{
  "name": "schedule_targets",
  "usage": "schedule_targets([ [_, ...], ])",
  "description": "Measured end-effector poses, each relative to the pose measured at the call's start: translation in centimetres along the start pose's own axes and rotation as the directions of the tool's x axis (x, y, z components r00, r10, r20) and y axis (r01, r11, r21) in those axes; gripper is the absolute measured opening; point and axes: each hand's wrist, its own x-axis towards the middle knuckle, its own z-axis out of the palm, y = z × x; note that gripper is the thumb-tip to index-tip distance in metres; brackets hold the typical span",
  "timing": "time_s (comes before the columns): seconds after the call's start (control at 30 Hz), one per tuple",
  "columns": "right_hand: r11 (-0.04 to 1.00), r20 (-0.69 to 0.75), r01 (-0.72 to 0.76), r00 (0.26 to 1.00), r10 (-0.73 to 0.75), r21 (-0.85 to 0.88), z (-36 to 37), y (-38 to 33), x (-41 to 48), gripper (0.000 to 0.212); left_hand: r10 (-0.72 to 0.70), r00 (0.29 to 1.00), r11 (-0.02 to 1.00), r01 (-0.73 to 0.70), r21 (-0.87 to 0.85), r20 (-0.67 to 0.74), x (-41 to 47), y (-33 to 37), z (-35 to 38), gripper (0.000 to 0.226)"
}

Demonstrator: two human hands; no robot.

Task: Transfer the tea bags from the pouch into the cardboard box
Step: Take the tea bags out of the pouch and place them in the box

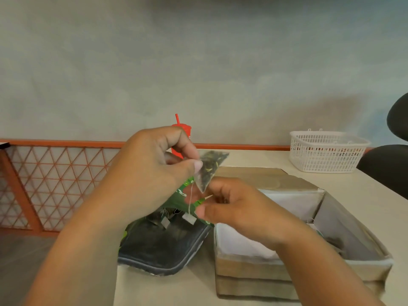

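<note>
Table (276, 160); left hand (152, 168) pinches tea bag (209, 168); right hand (240, 208) grip unclear.

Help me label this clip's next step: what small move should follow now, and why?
Probably the left hand should swing the tea bag rightward over the cardboard box and release it. Its fingers pinch the bag clear above the pouch, with the tag dangling on its string at the pouch mouth. The right hand grips the pouch rim, and the box stands open beside it.

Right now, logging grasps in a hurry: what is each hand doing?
Left hand: pinches a tea bag.
Right hand: grips the pouch rim.
</note>
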Motion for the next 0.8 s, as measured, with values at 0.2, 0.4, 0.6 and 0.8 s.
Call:
schedule_targets([
  [0.2,0.971,-0.158,0.014,0.987,0.025,0.237,-1.1,-0.8,-0.4,0.023,0.038,0.997,0.999,-0.037,-0.008,0.067,0.2,-0.5,0.2,0.014],
  [0.4,0.975,-0.289,0.077,0.957,-0.014,0.208,-3.1,-1.5,-1.3,0.027,-0.061,0.979,0.957,0.002,0.291,0.196,0.4,-1.7,0.6,0.016],
  [0.6,0.995,-0.308,0.049,0.951,-0.021,0.082,-5.5,-1.9,-2.7,0.025,-0.272,0.907,0.82,0.044,0.57,0.321,0.7,-2.9,0.8,0.041],
  [0.8,0.967,-0.294,-0.146,0.952,0.08,-0.209,-7.6,-1.1,-3.6,0.02,-0.379,0.874,0.722,0.074,0.688,0.304,1.0,-4.2,0.6,0.068],
])
